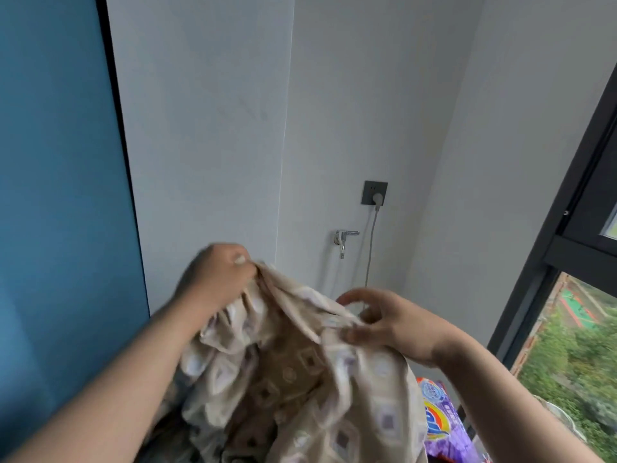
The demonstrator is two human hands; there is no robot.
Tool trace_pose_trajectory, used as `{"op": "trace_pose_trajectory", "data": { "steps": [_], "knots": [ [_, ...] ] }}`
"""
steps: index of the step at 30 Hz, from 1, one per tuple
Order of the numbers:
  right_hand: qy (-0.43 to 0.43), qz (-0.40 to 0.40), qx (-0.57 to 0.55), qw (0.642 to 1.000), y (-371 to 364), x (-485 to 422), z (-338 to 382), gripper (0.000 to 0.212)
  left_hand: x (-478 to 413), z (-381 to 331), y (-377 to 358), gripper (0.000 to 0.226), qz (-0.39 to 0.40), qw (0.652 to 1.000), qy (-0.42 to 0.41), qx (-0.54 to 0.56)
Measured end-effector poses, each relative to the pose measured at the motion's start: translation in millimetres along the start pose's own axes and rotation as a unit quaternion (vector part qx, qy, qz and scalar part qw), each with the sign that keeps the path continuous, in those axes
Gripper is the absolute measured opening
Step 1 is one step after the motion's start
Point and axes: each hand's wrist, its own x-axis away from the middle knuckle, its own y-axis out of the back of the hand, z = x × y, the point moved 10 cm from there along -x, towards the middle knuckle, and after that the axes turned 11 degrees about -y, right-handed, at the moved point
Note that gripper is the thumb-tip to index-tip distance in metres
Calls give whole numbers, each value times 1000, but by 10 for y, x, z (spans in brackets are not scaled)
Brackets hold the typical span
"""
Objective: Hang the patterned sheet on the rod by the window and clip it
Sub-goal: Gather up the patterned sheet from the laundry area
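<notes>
The patterned sheet (300,372) is beige and brown with small purple squares, bunched and hanging in folds in front of me. My left hand (217,275) grips its upper edge in a fist, raised at centre left. My right hand (384,322) pinches the same edge lower and to the right, thumb and fingers curled round the cloth. The fabric sags between both hands. No rod and no clips are in view.
A grey wall corner lies ahead with a dark socket (374,192), a plugged-in cable and a chrome tap (344,237). A dark-framed window (567,262) runs along the right. A purple detergent bag (440,419) sits low right. A blue panel (60,195) fills the left.
</notes>
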Motion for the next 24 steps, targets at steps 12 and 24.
{"op": "trace_pose_trajectory", "data": {
  "steps": [12, 24],
  "knots": [
    [26, -200, 124, 972, 208, -110, 63, 11, 154, -548, 262, 58, 196, 974, -109, -40],
    [108, 28, -325, 939, 18, -157, 372, 29, 609, -651, -865, 26, 325, 896, 13, 303]
  ]
}}
